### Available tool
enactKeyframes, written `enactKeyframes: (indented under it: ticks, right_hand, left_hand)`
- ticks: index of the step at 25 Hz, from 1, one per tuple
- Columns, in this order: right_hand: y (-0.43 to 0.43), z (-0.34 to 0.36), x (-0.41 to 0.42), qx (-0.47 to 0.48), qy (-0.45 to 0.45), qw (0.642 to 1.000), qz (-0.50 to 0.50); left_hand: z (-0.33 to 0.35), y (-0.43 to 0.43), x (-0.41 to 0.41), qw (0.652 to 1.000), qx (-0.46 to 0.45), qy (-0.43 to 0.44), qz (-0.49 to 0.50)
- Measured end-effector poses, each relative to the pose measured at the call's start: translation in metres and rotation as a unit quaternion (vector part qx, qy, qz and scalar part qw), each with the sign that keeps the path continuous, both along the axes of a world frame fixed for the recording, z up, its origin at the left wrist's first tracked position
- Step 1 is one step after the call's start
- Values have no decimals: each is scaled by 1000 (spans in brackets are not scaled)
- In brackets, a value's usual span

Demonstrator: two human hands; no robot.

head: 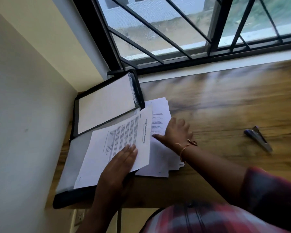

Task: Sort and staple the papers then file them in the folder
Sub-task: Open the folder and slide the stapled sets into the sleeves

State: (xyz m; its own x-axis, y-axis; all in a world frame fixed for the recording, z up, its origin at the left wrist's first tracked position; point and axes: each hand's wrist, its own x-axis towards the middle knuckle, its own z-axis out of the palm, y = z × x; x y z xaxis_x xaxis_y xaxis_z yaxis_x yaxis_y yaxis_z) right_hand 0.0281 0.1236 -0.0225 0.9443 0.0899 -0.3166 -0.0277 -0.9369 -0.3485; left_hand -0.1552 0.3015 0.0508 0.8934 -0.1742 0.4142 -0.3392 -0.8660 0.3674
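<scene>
wooden desk (225,106) by the barred window (158,31), w/ the black folder (106,105) lying open at its left corner, far leaf raised toward the wall. left hand (119,160) lay w/ fingers straight on top of a printed sheet (118,137), which sat partly over the folder's near leaf and partly over the loose pile of papers (160,163); thumb was hidden under the sheet's edge, so couldn't tell if it pinched. right hand (176,132), bracelet (186,146) at the wrist, rested w/ fingers spread and relaxed on that pile, gripping nothing. stapler (258,138) lay well apart to the right on the desk, no hand near it. my read: sorting stage, prob early on. pile looked fanned and uneven, not squared, and i saw no staple in any sheet, tho it was too blurred to be sure. one sheet looked singled out from the rest. left to do, approx: finish sorting, staple the sets, file them in the folder, whose raised leaf showed only a white insert.
</scene>
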Motion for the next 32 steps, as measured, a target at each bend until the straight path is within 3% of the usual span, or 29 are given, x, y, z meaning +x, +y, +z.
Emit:
enactKeyframes:
  ticks: [3,5,9,13,17,20,21,22,23,24,25,26,27,28,29,30,32]
  right_hand:
    - [6,-23,-12,-21,-107,983,148]
    - [2,-39,-13,-16,-88,969,232]
    - [-18,-53,-9,-40,-105,961,253]
    - [-61,-51,5,-59,-114,955,266]
    - [-73,-32,11,-70,-128,957,250]
    - [-32,-4,11,-46,-149,922,354]
    - [-19,-14,15,-54,-203,909,360]
    - [-2,-30,11,-61,-142,904,398]
    - [16,-67,7,10,-49,900,434]
    - [37,-85,5,75,-42,921,380]
    - [58,-89,2,72,-130,948,282]
    - [61,-90,3,101,-154,954,235]
    - [51,-88,2,185,-99,939,274]
    - [34,-73,-7,171,19,914,367]
    - [28,-57,-13,73,-98,919,374]
    - [30,-64,-6,45,-166,906,388]
    - [4,-60,8,13,-201,868,454]
  left_hand:
    - [11,-2,-14,1000,-8,-5,-2]
    - [-3,8,-10,1000,-16,9,1]
    - [-39,43,16,994,91,33,-50]
    - [-42,33,-4,998,48,18,-35]
    - [-57,51,5,991,119,27,-59]
    - [-41,35,-4,995,78,26,-48]
    - [-40,29,-10,994,87,18,-58]
    - [-34,25,-12,994,90,22,-55]
    - [-28,21,-11,995,89,30,-44]
    - [-23,16,-11,995,85,31,-33]
    - [-25,14,-13,996,83,33,-27]
    - [-27,12,-16,995,87,32,-25]
    - [-29,9,-18,995,94,27,-28]
    - [-32,8,-16,994,101,21,-33]
    - [-36,6,-14,993,109,17,-37]
    - [-41,3,-12,992,121,14,-41]
    - [-53,-4,-12,988,149,14,-46]
